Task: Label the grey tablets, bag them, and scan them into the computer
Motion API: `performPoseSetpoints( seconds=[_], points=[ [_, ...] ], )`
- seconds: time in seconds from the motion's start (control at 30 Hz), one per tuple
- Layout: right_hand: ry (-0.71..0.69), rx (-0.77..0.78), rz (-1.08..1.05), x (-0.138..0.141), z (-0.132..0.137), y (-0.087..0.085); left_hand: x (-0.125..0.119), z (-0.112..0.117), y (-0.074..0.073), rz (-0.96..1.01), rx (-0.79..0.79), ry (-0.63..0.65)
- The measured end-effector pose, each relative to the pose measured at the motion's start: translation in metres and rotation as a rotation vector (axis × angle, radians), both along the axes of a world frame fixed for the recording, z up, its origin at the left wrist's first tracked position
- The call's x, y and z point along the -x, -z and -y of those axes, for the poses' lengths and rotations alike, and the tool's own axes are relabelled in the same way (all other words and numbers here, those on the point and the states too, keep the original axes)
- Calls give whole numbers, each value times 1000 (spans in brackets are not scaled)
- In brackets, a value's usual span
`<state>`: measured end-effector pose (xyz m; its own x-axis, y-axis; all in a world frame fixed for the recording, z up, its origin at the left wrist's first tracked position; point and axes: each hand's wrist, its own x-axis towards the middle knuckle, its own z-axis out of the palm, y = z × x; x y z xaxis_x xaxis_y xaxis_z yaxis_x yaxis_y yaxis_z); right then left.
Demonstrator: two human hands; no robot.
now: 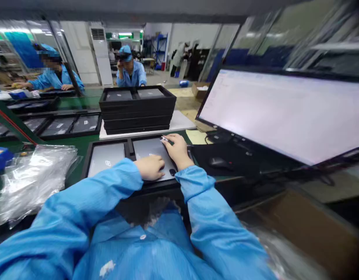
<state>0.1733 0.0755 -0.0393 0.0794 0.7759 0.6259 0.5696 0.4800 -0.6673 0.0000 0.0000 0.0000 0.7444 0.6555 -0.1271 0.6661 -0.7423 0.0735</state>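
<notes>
In front of me a black tray (pixel 127 147) holds two flat grey tablets, one in each compartment. The left tablet (pixel 102 155) shows a small pale logo. My left hand (pixel 151 167) lies across the right tablet (pixel 146 146), its fingers resting on the surface and partly covering it. At that tablet's upper right corner, my right hand (pixel 177 149) pinches a small white-and-dark piece (pixel 164 139), too small to name. A dark oval spot (pixel 172 172) shows near the tablet's lower right corner.
Behind the tray stands a stack of black trays (pixel 137 112). Clear plastic bags (pixel 36 175) lie at left, near more filled trays (pixel 63 125). To the right are a monitor (pixel 278 109) and a mouse (pixel 218 162). Two co-workers in blue sit beyond.
</notes>
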Motion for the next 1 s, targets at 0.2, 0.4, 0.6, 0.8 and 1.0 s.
performPoseSetpoints(
  seconds=[0.2,0.4,0.6,0.8,1.0],
  points=[
    [96,3,-160,-4,10,-3,-34,-26,-3,96,-73,8],
    [197,86,-318,-15,2,1,-36,-29,-2,220,-132,34],
    [187,94,-330,-18,2,-2,-15,-48,-25,648,-275,-9],
    [-448,294,220,2,3,-6,30,-57,-40,1557,-324,43],
    [-420,282,496,3,5,-10,31,-45,-47,1562,-248,71]
  ],
)
